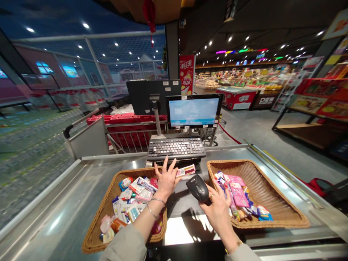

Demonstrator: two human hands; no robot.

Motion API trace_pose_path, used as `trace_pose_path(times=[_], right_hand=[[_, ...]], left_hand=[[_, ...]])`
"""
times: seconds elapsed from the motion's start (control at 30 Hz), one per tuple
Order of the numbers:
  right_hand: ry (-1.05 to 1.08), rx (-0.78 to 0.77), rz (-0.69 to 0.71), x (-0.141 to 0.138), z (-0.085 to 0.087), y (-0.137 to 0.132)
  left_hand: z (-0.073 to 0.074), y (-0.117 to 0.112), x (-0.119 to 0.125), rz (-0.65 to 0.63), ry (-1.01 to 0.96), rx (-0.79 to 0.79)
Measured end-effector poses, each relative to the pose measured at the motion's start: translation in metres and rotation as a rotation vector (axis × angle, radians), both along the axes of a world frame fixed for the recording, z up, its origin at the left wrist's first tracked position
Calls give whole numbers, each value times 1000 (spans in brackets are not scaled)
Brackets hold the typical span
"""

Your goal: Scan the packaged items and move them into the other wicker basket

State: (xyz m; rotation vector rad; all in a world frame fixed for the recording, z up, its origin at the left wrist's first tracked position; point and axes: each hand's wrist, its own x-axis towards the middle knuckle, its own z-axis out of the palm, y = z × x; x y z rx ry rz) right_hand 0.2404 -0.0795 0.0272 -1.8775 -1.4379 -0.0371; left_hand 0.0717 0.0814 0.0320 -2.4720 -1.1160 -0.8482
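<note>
My right hand (217, 207) is closed around a black handheld barcode scanner (198, 187), whose head points toward a small flat pink and white packet (186, 170). My left hand (166, 178) holds that packet by its left end, fingers spread upward, just in front of the keyboard (176, 148). Beneath my left forearm sits a wicker basket (101, 217) filled with several small snack and candy packets. A second wicker basket (274, 203) on the right holds several pink and blue packets near its left side, next to my right hand.
A steel checkout counter (54, 217) carries both baskets. A touchscreen monitor (193, 111) and a black customer display (152, 95) stand behind the keyboard. Red shopping baskets (125, 119) are stacked behind a rail. Store shelves and a freezer lie to the right.
</note>
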Motion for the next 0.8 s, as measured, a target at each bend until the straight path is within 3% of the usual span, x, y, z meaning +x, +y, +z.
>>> trace_pose_path(times=[0.53, 0.8], right_hand=[[21, -35, 54, 9, -1, -4], [-2, 45, -31, 15, -4, -6]], left_hand=[[6, -2, 8, -19, -2, 11], [9, -2, 16, -46, -2, 2]])
